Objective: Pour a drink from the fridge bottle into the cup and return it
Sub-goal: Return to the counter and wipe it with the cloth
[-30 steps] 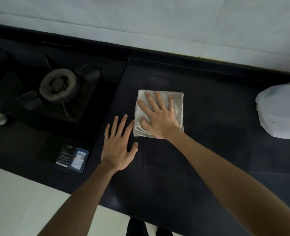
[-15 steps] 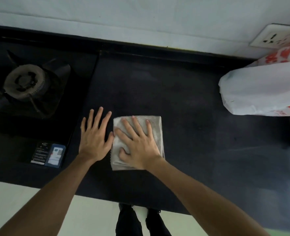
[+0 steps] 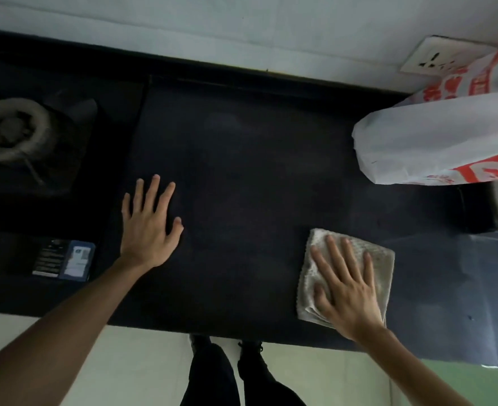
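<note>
Black, matte table is stretching across the whole view, with a round grey gas burner sitting in the stove at its left end. A white plastic bag with red print is lying at the far right, just below a white wall socket. Neither the fridge bottle nor the cup is showing anywhere.

A folded grey cloth is lying near the table's front edge on the right. The person's right hand is pressing down on it with straight, spread fingers, its grip released rather than clenched round the fabric. The left hand is resting palm-down on bare table, well apart from the cloth, grip released and holding nothing.

The person seems to be wiping the table, a tidy-up around the pouring. The next move is calling for sliding the cloth under even pressure, stopping short of the bag.
</note>
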A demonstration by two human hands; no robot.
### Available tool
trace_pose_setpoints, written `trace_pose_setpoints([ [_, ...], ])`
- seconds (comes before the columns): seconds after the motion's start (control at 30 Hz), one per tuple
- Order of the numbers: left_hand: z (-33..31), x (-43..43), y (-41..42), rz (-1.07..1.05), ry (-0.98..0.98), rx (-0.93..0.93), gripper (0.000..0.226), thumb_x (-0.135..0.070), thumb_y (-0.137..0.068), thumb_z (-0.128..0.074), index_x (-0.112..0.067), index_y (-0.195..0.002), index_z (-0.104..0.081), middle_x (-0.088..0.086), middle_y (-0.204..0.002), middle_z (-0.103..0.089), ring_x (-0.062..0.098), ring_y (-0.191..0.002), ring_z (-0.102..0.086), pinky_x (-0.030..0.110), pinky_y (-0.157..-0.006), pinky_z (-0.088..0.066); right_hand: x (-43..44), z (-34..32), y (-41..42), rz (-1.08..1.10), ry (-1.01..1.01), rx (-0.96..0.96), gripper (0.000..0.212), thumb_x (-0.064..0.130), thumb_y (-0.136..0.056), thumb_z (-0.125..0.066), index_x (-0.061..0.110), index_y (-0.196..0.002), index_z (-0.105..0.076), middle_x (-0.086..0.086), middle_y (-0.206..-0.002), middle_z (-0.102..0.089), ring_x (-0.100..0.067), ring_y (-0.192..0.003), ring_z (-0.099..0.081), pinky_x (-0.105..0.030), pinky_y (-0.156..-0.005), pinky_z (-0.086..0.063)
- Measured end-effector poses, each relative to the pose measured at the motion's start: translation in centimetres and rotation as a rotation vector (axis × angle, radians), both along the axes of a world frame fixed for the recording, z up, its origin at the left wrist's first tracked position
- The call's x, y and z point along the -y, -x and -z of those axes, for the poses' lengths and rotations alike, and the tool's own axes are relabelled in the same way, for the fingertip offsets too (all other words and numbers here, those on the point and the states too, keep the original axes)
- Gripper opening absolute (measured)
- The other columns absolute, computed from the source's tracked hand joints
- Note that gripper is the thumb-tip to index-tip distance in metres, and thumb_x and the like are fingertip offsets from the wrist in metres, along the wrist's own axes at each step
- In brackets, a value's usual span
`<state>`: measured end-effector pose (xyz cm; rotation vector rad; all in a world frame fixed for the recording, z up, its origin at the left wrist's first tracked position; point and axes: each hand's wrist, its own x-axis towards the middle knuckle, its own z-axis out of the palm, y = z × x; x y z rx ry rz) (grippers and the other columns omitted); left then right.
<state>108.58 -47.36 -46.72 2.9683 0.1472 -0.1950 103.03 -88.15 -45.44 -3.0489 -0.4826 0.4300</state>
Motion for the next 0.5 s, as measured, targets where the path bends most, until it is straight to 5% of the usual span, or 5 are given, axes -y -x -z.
trace_pose_setpoints([
  [0.13,-0.4,0.1,0.0,-0.017,-0.001,-0.027,0.075,-0.048,-0.086,-0.034,-0.023,-0.156,-0.022,0.009,-0.166,-0.012,0.035,-0.153,-0.006,0.060,-0.121,-0.012,-7.2,0.0,-1.6,-0.045,-0.019,-0.015,0.075,0.055,-0.093,-0.030,0.028,-0.158,-0.005,-0.007,-0.166,0.005,-0.033,-0.151,0.010,-0.067,-0.115,-0.004],
  [0.33,-0.1,0.0,0.1,-0.008,0.015,-0.009,0.075,-0.049,-0.086,-0.032,-0.024,-0.156,-0.024,0.007,-0.167,-0.011,0.033,-0.154,-0.005,0.058,-0.121,-0.012,-19.4,0.2,-7.6,-0.357,-0.103,-0.046,0.072,0.056,-0.094,-0.026,0.031,-0.158,-0.004,-0.003,-0.166,0.009,-0.029,-0.151,0.016,-0.067,-0.115,0.001],
  [0.5,0.2,-0.4,0.0,-0.004,0.037,0.002,0.074,-0.051,-0.087,-0.032,-0.024,-0.155,-0.025,0.006,-0.167,-0.011,0.032,-0.154,-0.006,0.058,-0.121,-0.013,-14.7,1.0,-10.6,-0.280,-0.114,0.005,0.072,0.056,-0.093,-0.034,0.038,-0.157,-0.005,0.005,-0.166,0.003,-0.025,-0.152,0.009,-0.065,-0.117,-0.002],
])
